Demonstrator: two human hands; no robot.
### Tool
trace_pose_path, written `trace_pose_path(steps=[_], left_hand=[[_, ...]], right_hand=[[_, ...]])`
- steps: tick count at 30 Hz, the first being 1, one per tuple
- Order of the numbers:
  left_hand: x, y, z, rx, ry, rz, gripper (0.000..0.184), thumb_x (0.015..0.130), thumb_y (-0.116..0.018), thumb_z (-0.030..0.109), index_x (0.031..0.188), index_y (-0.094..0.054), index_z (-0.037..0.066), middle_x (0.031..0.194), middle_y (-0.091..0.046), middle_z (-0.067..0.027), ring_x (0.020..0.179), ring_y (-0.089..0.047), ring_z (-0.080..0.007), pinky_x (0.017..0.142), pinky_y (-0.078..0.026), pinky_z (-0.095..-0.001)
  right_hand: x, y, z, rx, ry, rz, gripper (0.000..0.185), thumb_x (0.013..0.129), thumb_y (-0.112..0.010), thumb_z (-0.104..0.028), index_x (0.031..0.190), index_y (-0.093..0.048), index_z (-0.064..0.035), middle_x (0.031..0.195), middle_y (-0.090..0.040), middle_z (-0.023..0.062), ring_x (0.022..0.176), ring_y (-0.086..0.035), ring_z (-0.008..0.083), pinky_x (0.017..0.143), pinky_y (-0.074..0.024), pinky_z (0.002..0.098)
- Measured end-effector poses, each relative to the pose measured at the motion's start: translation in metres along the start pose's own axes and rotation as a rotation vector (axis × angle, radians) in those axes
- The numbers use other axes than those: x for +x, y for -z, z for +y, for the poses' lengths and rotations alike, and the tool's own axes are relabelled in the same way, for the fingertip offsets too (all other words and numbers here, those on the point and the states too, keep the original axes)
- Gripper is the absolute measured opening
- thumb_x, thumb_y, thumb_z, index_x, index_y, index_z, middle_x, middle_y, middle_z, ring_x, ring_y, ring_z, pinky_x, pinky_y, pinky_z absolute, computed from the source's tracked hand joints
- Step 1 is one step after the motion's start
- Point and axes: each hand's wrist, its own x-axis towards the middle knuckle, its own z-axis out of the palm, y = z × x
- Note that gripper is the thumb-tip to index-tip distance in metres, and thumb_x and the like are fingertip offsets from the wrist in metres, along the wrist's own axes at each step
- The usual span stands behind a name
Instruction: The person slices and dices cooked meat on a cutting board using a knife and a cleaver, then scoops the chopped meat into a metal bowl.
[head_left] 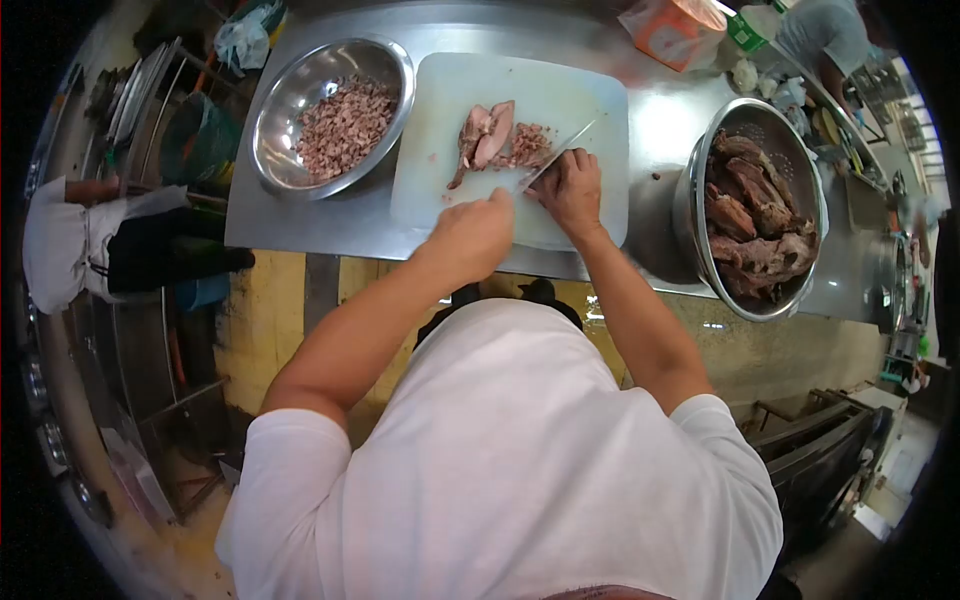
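My left hand [470, 235] is closed around the handle of a knife [562, 152], whose blade slants up to the right over a pale cutting board [420, 180]. Just right of the blade, my right hand [572, 190] has its fingers bent down on a piece of meat, mostly hidden beneath them. Small chopped meat [530, 146] lies against the blade's left side. Larger pieces of cooked meat [487, 136] rest farther left on the board.
A steel bowl [272, 110] of chopped meat stands left of the board. To the right, a steel colander [690, 215] holds large chunks of meat. Bags and boxes sit at the counter's back right. A person [65, 245] stands at left, another [820, 40] at upper right.
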Motion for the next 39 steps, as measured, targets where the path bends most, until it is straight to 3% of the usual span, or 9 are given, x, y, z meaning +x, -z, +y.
trace_pose_path(steps=[5,9,15,20,27,30,32,36,39], left_hand=[[0.036,0.002,0.008,-0.025,-0.095,0.161,0.02,0.09,-0.05,0.0,0.11,-0.05,-0.005,0.097,-0.07,-0.0329,0.095,-0.069,-0.051,0.083,-0.052,-0.0602],[0.003,0.011,0.008,-0.024,-0.053,0.031,0.017,0.09,-0.05,0.0,0.107,-0.051,-0.004,0.097,-0.07,-0.0329,0.095,-0.069,-0.0509,0.083,-0.053,-0.0599],[0.044,-0.004,0.004,-0.04,-0.106,0.175,0.017,0.09,-0.052,0.001,0.106,-0.051,-0.004,0.097,-0.07,-0.0325,0.092,-0.069,-0.0515,0.084,-0.052,-0.0605],[0.014,-0.007,0.005,-0.018,-0.013,0.027,0.019,0.089,-0.053,0.002,0.107,-0.051,-0.005,0.096,-0.07,-0.032,0.09,-0.07,-0.0488,0.082,-0.053,-0.0595],[0.019,0.011,0.005,-0.049,-0.153,0.13,0.02,0.088,-0.054,0.001,0.107,-0.051,-0.007,0.094,-0.07,-0.0327,0.09,-0.07,-0.0495,0.081,-0.052,-0.0586],[0.012,-0.004,0.006,-0.037,0.013,-0.014,0.022,0.088,-0.054,0.0,0.108,-0.052,-0.008,0.096,-0.07,-0.0336,0.092,-0.07,-0.0482,0.082,-0.053,-0.0575],[0.048,-0.017,0.006,-0.06,-0.084,0.131,0.023,0.087,-0.054,-0.001,0.108,-0.052,-0.008,0.096,-0.069,-0.0344,0.094,-0.07,-0.0486,0.084,-0.053,-0.057],[0.032,0.011,0.013,-0.036,-0.141,0.139,0.021,0.087,-0.053,-0.002,0.107,-0.051,-0.008,0.094,-0.069,-0.0358,0.094,-0.07,-0.0499,0.084,-0.052,-0.0582],[0.01,0.001,0.009,-0.049,-0.019,0.014,0.021,0.087,-0.053,-0.002,0.108,-0.052,-0.008,0.095,-0.069,-0.0349,0.093,-0.069,-0.05,0.083,-0.052,-0.0583]], right_hand=[[0.0,-0.009,0.007,-0.069,0.017,0.037,0.021,0.076,-0.069,-0.011,0.095,-0.061,-0.0047,0.094,-0.059,0.0151,0.091,-0.057,0.0378,0.08,-0.0457,0.0504],[-0.004,-0.011,0.009,-0.036,-0.036,0.077,0.021,0.076,-0.069,-0.011,0.094,-0.06,-0.0049,0.094,-0.058,0.0157,0.091,-0.056,0.0379,0.08,-0.0458,0.0496],[-0.003,-0.005,0.004,-0.055,-0.005,0.055,0.02,0.076,-0.068,-0.008,0.094,-0.059,-0.0042,0.094,-0.058,0.0165,0.09,-0.055,0.0389,0.081,-0.0458,0.0501],[-0.005,-0.008,0.003,-0.045,-0.046,0.074,0.022,0.077,-0.069,-0.01,0.095,-0.059,-0.0032,0.095,-0.058,0.0188,0.091,-0.054,0.0401,0.082,-0.0455,0.0504],[-0.002,-0.008,0.002,-0.01,-0.038,0.114,0.02,0.079,-0.067,-0.008,0.095,-0.058,-0.0022,0.094,-0.057,0.0194,0.091,-0.054,0.0401,0.082,-0.0451,0.0514],[-0.01,-0.006,0.0,-0.009,-0.051,0.074,0.019,0.079,-0.066,-0.007,0.095,-0.058,-0.0022,0.093,-0.056,0.0191,0.09,-0.054,0.0404,0.081,-0.0449,0.0515],[-0.005,-0.01,0.005,-0.042,-0.023,0.091,0.02,0.078,-0.066,-0.006,0.095,-0.057,-0.0022,0.093,-0.056,0.0191,0.09,-0.053,0.0405,0.081,-0.0448,0.0513],[-0.004,-0.011,0.006,-0.036,-0.029,0.124,0.02,0.078,-0.065,-0.006,0.096,-0.057,-0.0021,0.094,-0.056,0.019,0.09,-0.053,0.0404,0.081,-0.0448,0.0512],[-0.011,-0.009,0.003,-0.013,-0.048,0.109,0.02,0.078,-0.066,-0.005,0.096,-0.056,-0.002,0.095,-0.055,0.0191,0.09,-0.053,0.0403,0.08,-0.0445,0.0517]])
